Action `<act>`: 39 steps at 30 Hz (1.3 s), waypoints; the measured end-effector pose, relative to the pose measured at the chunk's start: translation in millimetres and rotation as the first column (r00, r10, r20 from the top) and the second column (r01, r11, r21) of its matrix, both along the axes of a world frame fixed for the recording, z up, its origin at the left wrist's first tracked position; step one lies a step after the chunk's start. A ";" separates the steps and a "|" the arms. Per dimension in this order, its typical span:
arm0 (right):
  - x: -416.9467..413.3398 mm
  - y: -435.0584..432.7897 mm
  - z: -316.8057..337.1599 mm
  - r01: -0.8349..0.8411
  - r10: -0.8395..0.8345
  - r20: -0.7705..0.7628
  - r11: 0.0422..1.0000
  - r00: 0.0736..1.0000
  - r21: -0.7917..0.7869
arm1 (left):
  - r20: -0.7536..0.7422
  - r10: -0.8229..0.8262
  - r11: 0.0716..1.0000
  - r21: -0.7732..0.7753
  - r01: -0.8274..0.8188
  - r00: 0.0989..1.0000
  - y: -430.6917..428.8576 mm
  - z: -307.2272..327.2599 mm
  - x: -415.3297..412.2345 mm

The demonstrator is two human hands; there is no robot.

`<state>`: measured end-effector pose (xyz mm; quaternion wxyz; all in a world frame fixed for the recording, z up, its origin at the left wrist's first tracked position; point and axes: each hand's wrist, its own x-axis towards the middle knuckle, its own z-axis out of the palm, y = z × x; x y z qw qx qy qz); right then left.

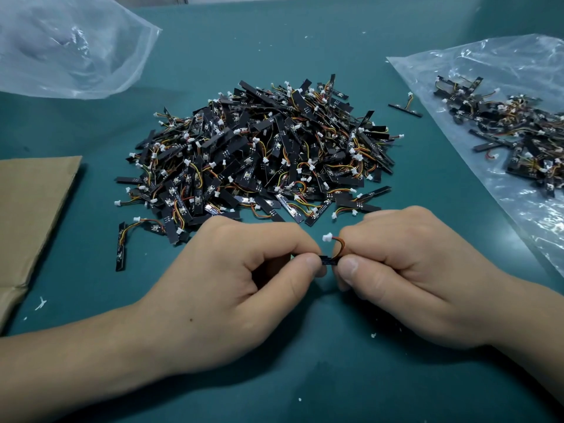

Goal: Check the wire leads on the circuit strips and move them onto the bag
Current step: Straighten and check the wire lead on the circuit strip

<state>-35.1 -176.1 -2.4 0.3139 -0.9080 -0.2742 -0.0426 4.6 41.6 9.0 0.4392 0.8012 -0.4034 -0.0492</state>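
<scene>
Both hands are brought together just in front of the pile (pixel 259 154) of unsorted circuit strips, on the person's side of it. The left hand (pixel 232 279) and the right hand (pixel 406 270) each pinch one end of a single circuit strip (pixel 329 260) between thumb and curled forefinger. The strip sits in the narrow gap between the thumbs, with its wire lead (pixel 338 246) arching upward and its white connector (pixel 327 237) standing free above. This two-point grip appears intended to steady the strip and expose the lead for inspection. The destination bag (pixel 457 68) lies flat to the right of the pile, well apart from the hands, and carries a smaller heap of strips (pixel 518 129), presumably those already checked. Its far side is cut off by the frame edge. One stray strip (pixel 405 105) lies between the pile and that bag, off the plastic. A second, crumpled bag (pixel 67 47) lies behind and left of the pile, and a cardboard sheet (pixel 33 209) lies to its left. The fingers hide most of the held strip, so the solder points and wire condition cannot be made out.
</scene>
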 end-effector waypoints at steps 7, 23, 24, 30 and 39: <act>0.6 -0.1 0.4 -0.025 0.024 -0.013 1.000 1.000 -0.004 | 0.003 0.010 1.000 0.001 -0.010 1.000 -1.4 1.5 -1.3; 2.2 1.3 0.1 -0.036 0.034 0.045 0.999 0.998 0.041 | -0.042 0.024 0.999 -0.036 -0.025 0.999 -2.1 2.0 -3.9; 2.3 1.5 0.4 -0.034 0.032 0.049 0.999 0.998 0.042 | -0.041 0.020 0.999 -0.036 -0.021 0.999 -2.0 2.4 -4.2; 1.5 0.5 0.4 -0.036 0.035 0.026 0.999 0.999 0.034 | -0.059 0.012 0.996 -0.084 -0.017 0.998 -2.4 1.2 -5.3; -4.3 2.2 7.1 -0.006 -0.002 -0.137 0.998 0.991 -0.055 | 0.025 0.002 0.999 0.039 -0.003 1.000 -1.8 3.9 -4.4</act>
